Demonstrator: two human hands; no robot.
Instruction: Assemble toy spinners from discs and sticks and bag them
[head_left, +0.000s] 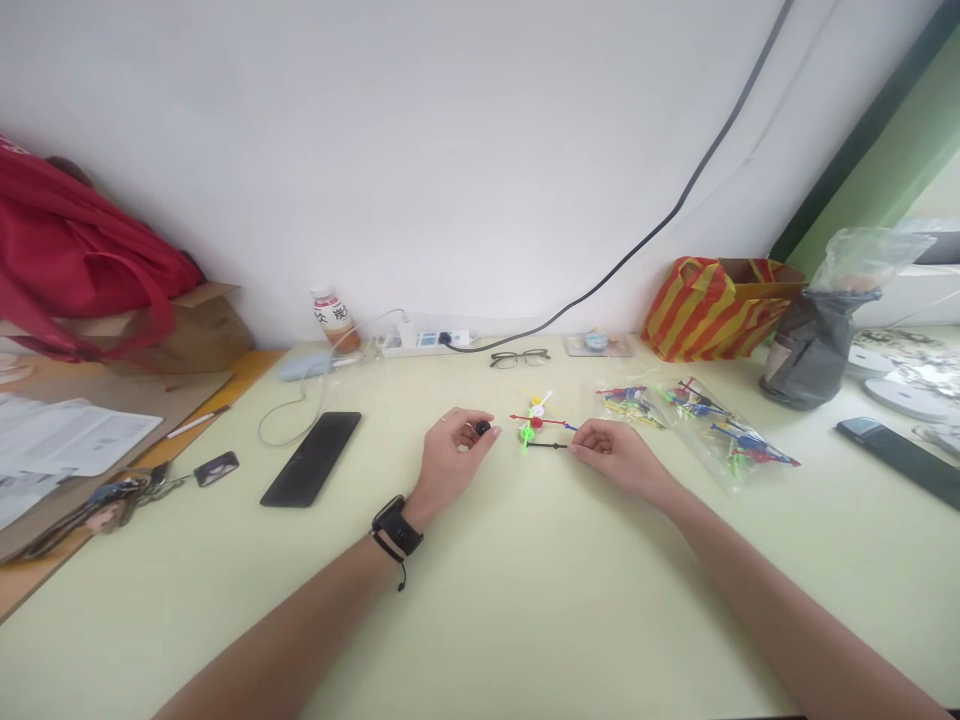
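Note:
My left hand (457, 447), a black watch (397, 526) on its wrist, is closed in a pinch around a small black round piece (482, 429). My right hand (611, 452) has its fingers curled, thumb and forefinger at the end of a thin black plastic pointer (549, 446) on the table. Between my hands lies a loose group of coloured plastic pointers: a red pointer (536, 422), a green pointer (527, 435) and a white pointer (541, 404), with a blue tip beside my right fingers. How firmly the right fingers grip the black pointer is hard to see.
Clear bags of coloured pointers (739, 440) lie right of my right hand. Eyeglasses (520, 357), a power strip (424, 340) and a bottle (335, 320) stand along the wall. A black phone (311, 459) lies left; a striped bag (701, 310) stands back right.

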